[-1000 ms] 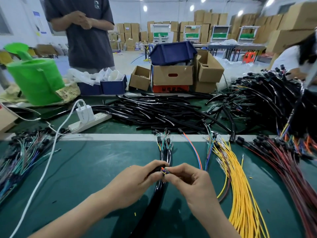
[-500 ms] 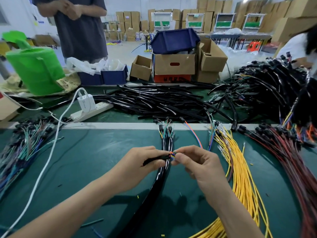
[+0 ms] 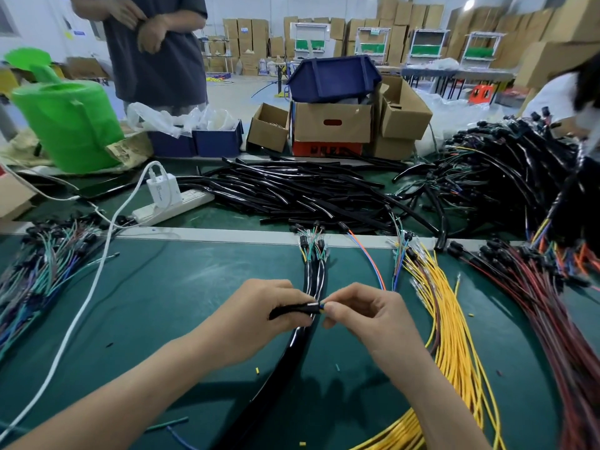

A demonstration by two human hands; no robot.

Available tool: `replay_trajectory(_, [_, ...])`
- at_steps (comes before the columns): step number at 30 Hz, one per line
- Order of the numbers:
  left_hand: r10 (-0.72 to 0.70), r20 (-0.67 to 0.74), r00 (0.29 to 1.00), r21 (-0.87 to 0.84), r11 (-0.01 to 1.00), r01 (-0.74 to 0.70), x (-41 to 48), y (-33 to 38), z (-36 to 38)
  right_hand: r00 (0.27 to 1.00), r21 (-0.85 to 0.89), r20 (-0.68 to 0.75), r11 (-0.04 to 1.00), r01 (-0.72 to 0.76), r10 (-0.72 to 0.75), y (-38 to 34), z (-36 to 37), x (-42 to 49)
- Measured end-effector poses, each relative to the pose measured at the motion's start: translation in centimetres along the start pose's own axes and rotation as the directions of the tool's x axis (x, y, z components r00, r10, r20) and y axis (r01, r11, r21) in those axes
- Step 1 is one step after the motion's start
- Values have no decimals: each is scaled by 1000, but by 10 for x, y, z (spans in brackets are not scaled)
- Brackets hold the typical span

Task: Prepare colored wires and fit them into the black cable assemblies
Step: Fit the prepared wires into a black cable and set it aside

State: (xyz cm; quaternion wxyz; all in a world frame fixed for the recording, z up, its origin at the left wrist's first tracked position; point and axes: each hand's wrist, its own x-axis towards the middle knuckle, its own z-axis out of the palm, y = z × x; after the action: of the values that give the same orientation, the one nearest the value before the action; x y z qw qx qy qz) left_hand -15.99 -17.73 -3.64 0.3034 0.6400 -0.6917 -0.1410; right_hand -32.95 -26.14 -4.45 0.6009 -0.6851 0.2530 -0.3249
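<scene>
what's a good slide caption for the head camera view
Left hand holds a black cable while the right hand pinches colored wires at its end, over a green mat.

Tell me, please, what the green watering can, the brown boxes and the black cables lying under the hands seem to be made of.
Watering can: plastic, smooth, slightly shiny, uniform bright green.
Boxes: cardboard, matte brown, folded flaps.
Black cables: probably plastic or rubber sheathing, glossy, with bright highlights.

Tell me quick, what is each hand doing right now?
Left hand: closed, gripping the black cable near its end.
Right hand: closed, pinching the colored wires sticking out of it.
</scene>
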Motion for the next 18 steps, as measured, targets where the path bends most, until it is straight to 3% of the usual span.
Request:
replay_trajectory(5, [18,126,992,79,996,-28,-1,0,-4,995,-76,74,995,-63,69,0,-2,-1])
replay_trajectory(13, [-140,30,990,-90,986,142,1,-1,7,992,-3,94,997,-81,81,-2,-7,-1])
replay_trajectory(18, [-171,51,984,-90,981,175,-1,-2,11,983,-130,142,987,-94,113,-1,-12,0])
